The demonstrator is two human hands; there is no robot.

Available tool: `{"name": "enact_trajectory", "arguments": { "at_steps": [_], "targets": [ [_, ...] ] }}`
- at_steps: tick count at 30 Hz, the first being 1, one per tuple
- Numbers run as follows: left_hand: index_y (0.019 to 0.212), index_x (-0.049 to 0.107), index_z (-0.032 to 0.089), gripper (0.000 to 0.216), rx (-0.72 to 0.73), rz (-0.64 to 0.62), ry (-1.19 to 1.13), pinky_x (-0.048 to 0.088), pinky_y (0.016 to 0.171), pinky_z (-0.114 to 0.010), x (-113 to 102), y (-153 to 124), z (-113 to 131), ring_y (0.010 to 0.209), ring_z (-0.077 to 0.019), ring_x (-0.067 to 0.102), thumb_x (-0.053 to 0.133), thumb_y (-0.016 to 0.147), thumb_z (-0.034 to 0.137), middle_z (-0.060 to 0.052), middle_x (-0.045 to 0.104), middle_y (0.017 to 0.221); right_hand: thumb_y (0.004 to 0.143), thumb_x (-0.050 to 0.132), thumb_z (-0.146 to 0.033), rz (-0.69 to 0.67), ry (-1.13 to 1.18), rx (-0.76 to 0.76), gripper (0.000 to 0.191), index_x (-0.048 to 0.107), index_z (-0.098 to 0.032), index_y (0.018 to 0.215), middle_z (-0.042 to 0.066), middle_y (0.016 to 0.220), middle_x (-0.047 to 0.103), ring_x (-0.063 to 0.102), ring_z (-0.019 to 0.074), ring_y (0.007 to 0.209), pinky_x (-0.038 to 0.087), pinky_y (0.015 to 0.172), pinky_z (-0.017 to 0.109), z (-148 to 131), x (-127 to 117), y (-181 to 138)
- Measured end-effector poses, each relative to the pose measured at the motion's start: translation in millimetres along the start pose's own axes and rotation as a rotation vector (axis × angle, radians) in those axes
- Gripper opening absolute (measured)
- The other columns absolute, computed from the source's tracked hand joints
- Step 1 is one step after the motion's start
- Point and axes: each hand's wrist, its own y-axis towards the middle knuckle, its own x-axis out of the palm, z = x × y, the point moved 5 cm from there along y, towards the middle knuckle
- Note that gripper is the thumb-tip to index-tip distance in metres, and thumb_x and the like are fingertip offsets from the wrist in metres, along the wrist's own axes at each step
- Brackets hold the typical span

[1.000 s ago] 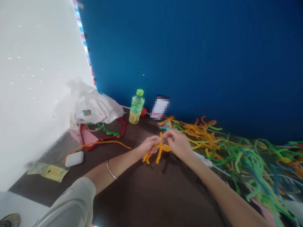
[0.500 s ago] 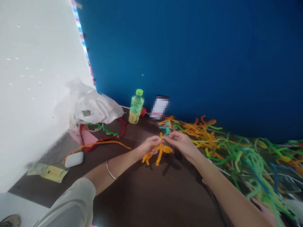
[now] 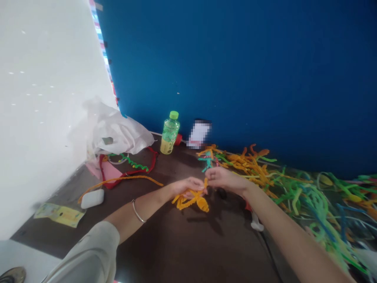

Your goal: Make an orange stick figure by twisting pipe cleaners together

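An orange pipe-cleaner figure (image 3: 202,203), with a rounded coiled head and several thin limbs, is held over the dark table. My left hand (image 3: 189,187) is closed around its middle and limbs from the left. From the right, my right hand (image 3: 220,179) pinches one short upright limb of it between thumb and fingertips. Just beyond my hands lies a teal pipe-cleaner figure (image 3: 207,160), with an orange pipe-cleaner piece (image 3: 211,150) behind it.
Orange pipe cleaners (image 3: 250,165) and a green tangle (image 3: 315,200) spread along the right. A drink bottle (image 3: 170,133) and a phone (image 3: 199,134) stand by the blue wall. A plastic bag (image 3: 118,131), white case (image 3: 92,199) and banknote-like paper (image 3: 60,214) are left. A corded tool (image 3: 256,222) lies near my right forearm.
The orange figure has turned in my hands, its coiled head now pointing down toward me. My right hand has shifted slightly, and the white-tipped corded tool shows more beside my forearm.
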Motion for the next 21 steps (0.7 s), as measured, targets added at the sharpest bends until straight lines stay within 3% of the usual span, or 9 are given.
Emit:
{"name": "enact_trajectory", "arguments": {
  "at_steps": [5, 8, 14, 17, 21],
  "targets": [
    [0.072, 0.065, 0.007, 0.021, -0.119, -0.122, 0.135, 0.011, 0.030, -0.019, 5, -4, -3, 0.027, -0.0023, 0.027, 0.064, 0.062, 0.026, 0.001, 0.048, 0.043, 0.052, 0.074, -0.031, -0.257, -0.159, 0.119, 0.032, 0.051, -0.016, 0.068, -0.001, 0.067, 0.061, 0.057, 0.0102, 0.062, 0.039, 0.056, 0.020, -2, 7, 5],
    [0.072, 0.067, 0.008, 0.020, -0.179, -0.126, 0.222, 0.011, 0.032, -0.019, 7, -7, -2, 0.028, -0.0027, 0.024, 0.063, 0.064, 0.026, 0.004, 0.036, 0.035, 0.053, 0.072, -0.030, -0.337, -0.270, 0.159, 0.027, 0.054, -0.015, 0.068, -0.001, 0.066, 0.062, 0.057, 0.0105, 0.062, 0.041, 0.056, 0.020, -6, 10, 9],
    [0.074, 0.069, 0.010, 0.020, -0.213, -0.181, 0.334, 0.012, 0.034, -0.020, 13, -10, 1, 0.029, -0.0039, 0.021, 0.061, 0.067, 0.028, 0.006, 0.027, 0.032, 0.052, 0.069, -0.028, -0.460, -0.543, 0.229, 0.022, 0.061, -0.016, 0.069, 0.000, 0.063, 0.064, 0.058, 0.0129, 0.060, 0.042, 0.055, 0.021, -17, 15, 18],
    [0.072, 0.070, 0.011, 0.020, -0.206, -0.167, 0.348, 0.011, 0.035, -0.021, 11, -8, 0, 0.030, -0.0039, 0.021, 0.062, 0.067, 0.028, 0.005, 0.030, 0.032, 0.050, 0.068, -0.024, -0.454, -0.686, 0.259, 0.018, 0.063, -0.017, 0.066, 0.000, 0.060, 0.064, 0.057, 0.0127, 0.057, 0.040, 0.051, 0.021, -25, 21, 22],
    [0.067, 0.070, 0.012, 0.016, -0.227, -0.062, 0.355, 0.021, 0.038, -0.019, 3, -2, -6, 0.037, -0.0040, 0.032, 0.066, 0.062, 0.027, 0.002, 0.048, 0.042, 0.051, 0.065, -0.019, -0.394, -0.936, 0.266, 0.013, 0.065, -0.015, 0.064, 0.000, 0.059, 0.064, 0.055, 0.0120, 0.055, 0.036, 0.048, 0.020, -35, 33, 22]
  ]
}}
